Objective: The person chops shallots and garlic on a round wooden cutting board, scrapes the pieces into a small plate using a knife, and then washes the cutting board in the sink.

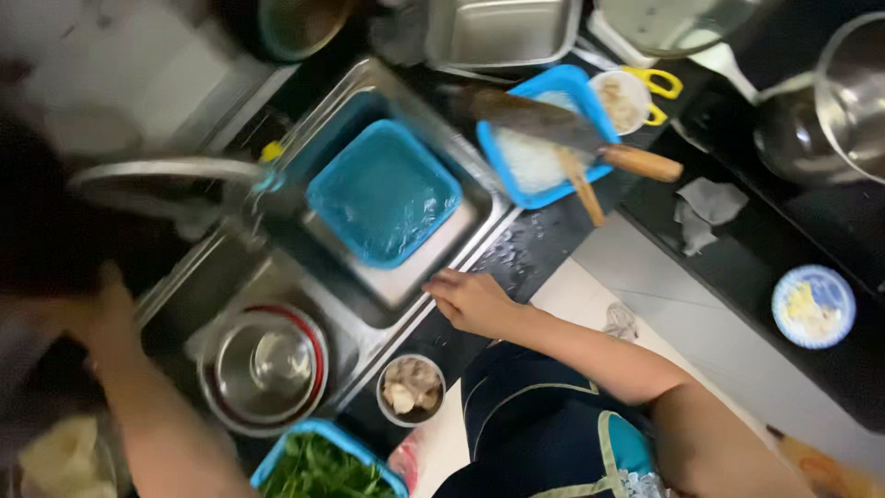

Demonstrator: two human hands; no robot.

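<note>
My right hand [472,302] rests on the front rim of the steel sink [433,295], fingers loosely curled, holding nothing. A blue square tub [383,194] with water sits in the basin just beyond it. My left hand [100,309] is blurred at the far left, below the curved faucet [175,171]; what it touches is unclear. A steel bowl inside a red-rimmed strainer [267,369] sits in the near basin between my arms. A small bowl of pale chopped pieces [412,387] stands on the rim close to my right wrist.
A blue basket of green leaves [323,466] is at the bottom. A cleaver with a wooden handle [562,129] lies across a blue tray of white food [535,161]. Yellow scissors [659,88], a steel tray [502,32], a pot [839,111] and a blue-rimmed plate [813,306] stand on the dark counter.
</note>
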